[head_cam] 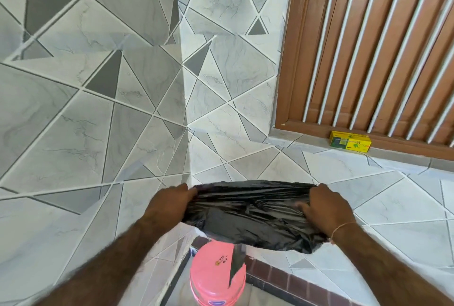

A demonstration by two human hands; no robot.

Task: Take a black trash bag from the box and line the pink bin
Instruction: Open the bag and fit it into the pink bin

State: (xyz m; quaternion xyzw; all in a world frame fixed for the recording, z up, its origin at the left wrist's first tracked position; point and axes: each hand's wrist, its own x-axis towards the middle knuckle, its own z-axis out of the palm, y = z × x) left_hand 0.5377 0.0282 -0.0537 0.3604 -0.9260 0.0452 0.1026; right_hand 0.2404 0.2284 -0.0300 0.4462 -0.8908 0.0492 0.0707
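A black trash bag [253,212] is stretched between both of my hands at the bottom centre of the view. My left hand [169,203] grips its left edge and my right hand [326,207] grips its right edge. The bag hangs in the air just above the pink bin [213,273], which stands on the floor below; a black corner of the bag dangles in front of the bin. The yellow and green box [350,141] lies on the tiled ledge at the right, under the window, apart from my hands.
Grey and white geometric tiles cover the walls and the ledge [368,182]. A brown wooden window frame with white bars [368,47] fills the upper right. A dark brick strip [294,281] borders the floor to the right of the bin.
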